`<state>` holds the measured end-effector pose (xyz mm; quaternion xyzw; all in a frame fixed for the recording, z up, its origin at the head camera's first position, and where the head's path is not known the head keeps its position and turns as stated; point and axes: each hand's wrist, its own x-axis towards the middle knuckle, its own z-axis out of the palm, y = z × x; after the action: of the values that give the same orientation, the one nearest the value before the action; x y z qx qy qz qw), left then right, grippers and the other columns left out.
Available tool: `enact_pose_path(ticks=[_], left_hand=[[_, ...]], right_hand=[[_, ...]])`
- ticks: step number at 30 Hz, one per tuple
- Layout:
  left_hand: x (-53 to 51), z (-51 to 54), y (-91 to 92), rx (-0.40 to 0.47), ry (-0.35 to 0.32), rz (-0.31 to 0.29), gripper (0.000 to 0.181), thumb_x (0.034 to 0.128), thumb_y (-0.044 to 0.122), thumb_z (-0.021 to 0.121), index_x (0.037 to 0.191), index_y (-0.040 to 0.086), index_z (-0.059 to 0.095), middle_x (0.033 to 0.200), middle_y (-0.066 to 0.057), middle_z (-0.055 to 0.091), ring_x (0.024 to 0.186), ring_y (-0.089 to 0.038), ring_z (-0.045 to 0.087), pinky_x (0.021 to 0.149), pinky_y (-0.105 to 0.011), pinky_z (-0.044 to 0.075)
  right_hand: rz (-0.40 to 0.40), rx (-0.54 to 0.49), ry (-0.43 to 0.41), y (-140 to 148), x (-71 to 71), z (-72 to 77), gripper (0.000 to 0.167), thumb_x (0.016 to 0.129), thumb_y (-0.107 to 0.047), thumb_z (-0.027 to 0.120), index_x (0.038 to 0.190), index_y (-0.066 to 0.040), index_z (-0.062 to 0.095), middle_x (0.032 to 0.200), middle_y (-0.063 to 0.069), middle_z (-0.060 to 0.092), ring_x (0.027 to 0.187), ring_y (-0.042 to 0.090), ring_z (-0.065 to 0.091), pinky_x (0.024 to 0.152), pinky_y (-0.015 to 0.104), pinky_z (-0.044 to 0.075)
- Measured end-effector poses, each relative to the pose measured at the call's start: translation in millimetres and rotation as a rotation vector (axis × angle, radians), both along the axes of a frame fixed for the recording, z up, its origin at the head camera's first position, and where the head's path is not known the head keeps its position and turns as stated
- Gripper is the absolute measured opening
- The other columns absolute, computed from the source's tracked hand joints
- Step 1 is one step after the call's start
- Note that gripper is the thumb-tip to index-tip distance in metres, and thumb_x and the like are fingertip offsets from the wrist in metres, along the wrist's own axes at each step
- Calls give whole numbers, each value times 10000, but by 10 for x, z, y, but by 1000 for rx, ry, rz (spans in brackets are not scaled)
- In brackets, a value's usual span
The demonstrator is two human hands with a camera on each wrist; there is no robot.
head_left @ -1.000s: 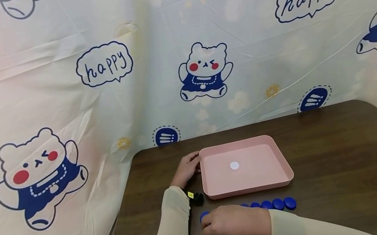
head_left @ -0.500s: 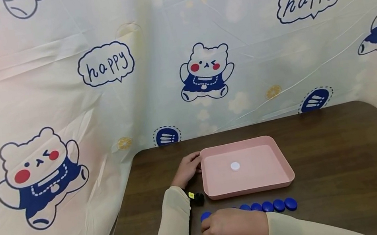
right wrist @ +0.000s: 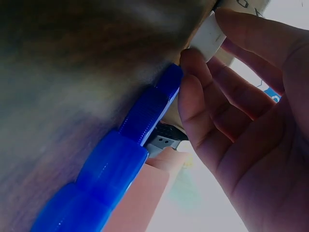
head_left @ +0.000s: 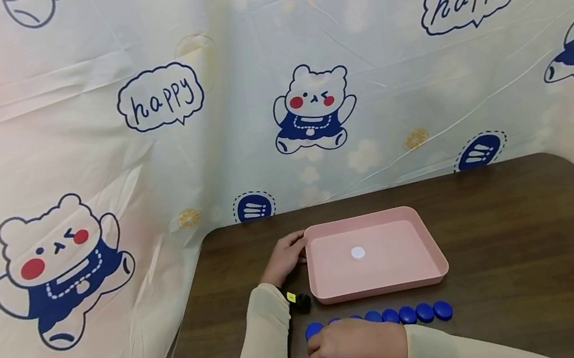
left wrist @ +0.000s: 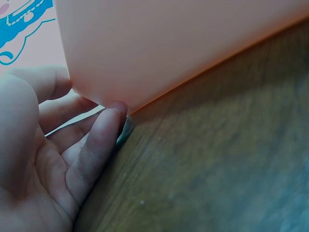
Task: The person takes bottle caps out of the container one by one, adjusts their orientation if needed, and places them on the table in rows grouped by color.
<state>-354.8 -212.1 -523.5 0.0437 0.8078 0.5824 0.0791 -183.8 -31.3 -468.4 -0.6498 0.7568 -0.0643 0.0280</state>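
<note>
My left hand (head_left: pixel 283 259) holds the left side of a shallow pink tray (head_left: pixel 380 289); in the left wrist view its fingertips meet the tray's outer corner (left wrist: pixel 96 82). A white round bottle cap (head_left: pixel 357 253) lies inside the tray. Nearer the person, my right hand (head_left: pixel 360 349) pinches another white bottle cap (right wrist: pixel 208 37) between thumb and finger, low over the table. Just beyond that hand runs a row of several blue bottle caps (head_left: pixel 407 314), with ridged sides in the right wrist view. The hand covers part of the row in the head view.
The dark wooden table (head_left: pixel 522 244) reaches back to a printed cloth curtain (head_left: pixel 391 97) with bears and "happy" bubbles. A small black device (head_left: pixel 301 304) with a yellow tag sits by the left wrist, close to the tray's front left corner.
My right hand has shifted slightly toward the person, uncovering more of the blue bottle caps. The left hand and the tray stay put.
</note>
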Motion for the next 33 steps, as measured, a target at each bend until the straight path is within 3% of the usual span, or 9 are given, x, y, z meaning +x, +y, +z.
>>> enact_pose_path(ticks=[13,33], left_hand=[[0,-7,-3,13,3,-5,404,1004,302,545,1361,114,577,1109,-86,648,839,-212,633,723,-331,554],[-11,-6,-1,-3,4,-3,393,1007,294,546,1359,122,578,1136,-95,641,838,-205,630,723,-323,552]], right_hand=[[1,5,-40,2,-8,-12,245,924,-235,688,1168,-258,687,1017,-157,597,814,-92,515,704,94,442],[6,10,-30,-12,4,-48,235,929,-244,681,1162,-265,689,1025,-158,604,826,-78,529,707,105,448]])
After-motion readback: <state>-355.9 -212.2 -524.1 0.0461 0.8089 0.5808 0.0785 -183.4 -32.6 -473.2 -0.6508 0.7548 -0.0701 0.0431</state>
